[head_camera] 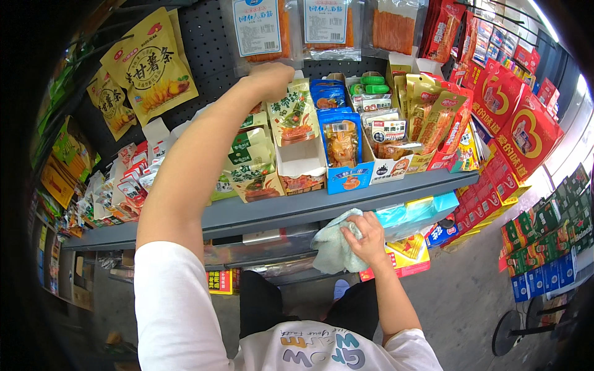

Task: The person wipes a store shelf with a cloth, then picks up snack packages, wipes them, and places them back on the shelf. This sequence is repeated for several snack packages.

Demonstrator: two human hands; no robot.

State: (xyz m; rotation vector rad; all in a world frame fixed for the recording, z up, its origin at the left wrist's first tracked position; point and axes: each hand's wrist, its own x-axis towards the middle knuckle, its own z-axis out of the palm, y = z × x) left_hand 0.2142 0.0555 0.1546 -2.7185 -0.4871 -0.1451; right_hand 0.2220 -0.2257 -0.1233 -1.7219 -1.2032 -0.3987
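Note:
My left hand (273, 79) reaches to the back of the grey metal shelf (287, 206), at the top edge of a green and cream snack packet (293, 113); its fingertips are partly hidden, so its hold is unclear. That packet stands tilted over an open cardboard display box (300, 157). My right hand (366, 234) grips a pale green cloth (336, 243) just below the shelf's front edge. Right of the open box is a blue box (350, 178) of blue snack packets (343, 139). A white box (390, 170) of packets stands beside it.
Clear packs of orange strips (394, 28) and yellow snack bags (151, 65) hang on the dark pegboard (209, 55). More boxed snacks (134, 176) line the shelf at left. Red gift boxes (524, 120) stand at right, with green drink cartons (540, 241) beyond. A turquoise package (417, 211) lies below the shelf.

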